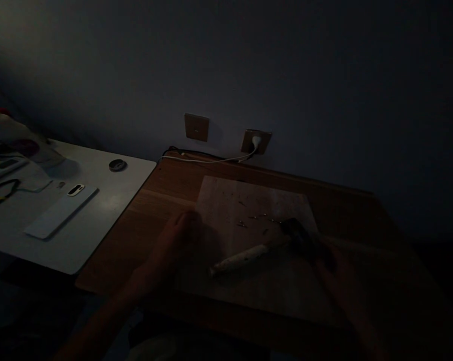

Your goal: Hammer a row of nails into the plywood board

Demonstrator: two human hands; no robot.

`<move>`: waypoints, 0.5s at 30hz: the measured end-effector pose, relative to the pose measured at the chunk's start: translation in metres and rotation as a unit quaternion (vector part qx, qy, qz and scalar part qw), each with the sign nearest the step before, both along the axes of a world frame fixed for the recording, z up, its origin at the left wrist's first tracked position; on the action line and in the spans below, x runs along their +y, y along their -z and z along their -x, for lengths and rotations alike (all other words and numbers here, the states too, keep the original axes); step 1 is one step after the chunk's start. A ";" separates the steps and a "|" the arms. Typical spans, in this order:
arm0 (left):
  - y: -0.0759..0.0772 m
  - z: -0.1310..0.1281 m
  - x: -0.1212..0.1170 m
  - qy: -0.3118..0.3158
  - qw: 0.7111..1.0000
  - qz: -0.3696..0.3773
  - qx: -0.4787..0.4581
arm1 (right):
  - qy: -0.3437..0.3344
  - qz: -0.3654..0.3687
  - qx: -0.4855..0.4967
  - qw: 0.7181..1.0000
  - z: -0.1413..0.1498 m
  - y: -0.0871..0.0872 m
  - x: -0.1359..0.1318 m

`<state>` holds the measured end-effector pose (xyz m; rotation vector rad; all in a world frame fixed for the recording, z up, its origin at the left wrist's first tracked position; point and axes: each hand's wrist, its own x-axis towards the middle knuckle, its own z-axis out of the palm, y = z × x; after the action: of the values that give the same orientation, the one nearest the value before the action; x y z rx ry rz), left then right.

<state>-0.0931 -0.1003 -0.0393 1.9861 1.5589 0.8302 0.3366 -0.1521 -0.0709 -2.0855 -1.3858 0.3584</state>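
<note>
The picture is very dark. A pale wooden board [249,200] lies on a brown desk [162,200]. On the board rests a hammer [245,257] with a light handle and a dark head, and several small nails [257,217] lie scattered just beyond it. My left hand [176,235] rests at the board's left edge, its fingers bunched and dim. My right hand [333,273] is a dark blur at the board's right side, close to the hammer's head. I cannot make out whether either hand holds anything.
A white table [109,200] adjoins the desk on the left, with a white phone [61,210], a small round dark object [117,164], cloth and a strap on it. On the wall are a switch [196,127] and a socket [255,141] with a white plug and cable.
</note>
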 end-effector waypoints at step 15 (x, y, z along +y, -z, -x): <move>-0.011 -0.088 -0.008 0.312 0.912 0.009 0.266 | 0.100 -0.093 0.000 0.991 0.048 -0.017 -0.023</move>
<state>-0.0055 -0.1083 -0.0285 2.6099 1.0228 0.0116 0.2883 -0.1750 -0.0539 -2.0461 -1.1490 0.1401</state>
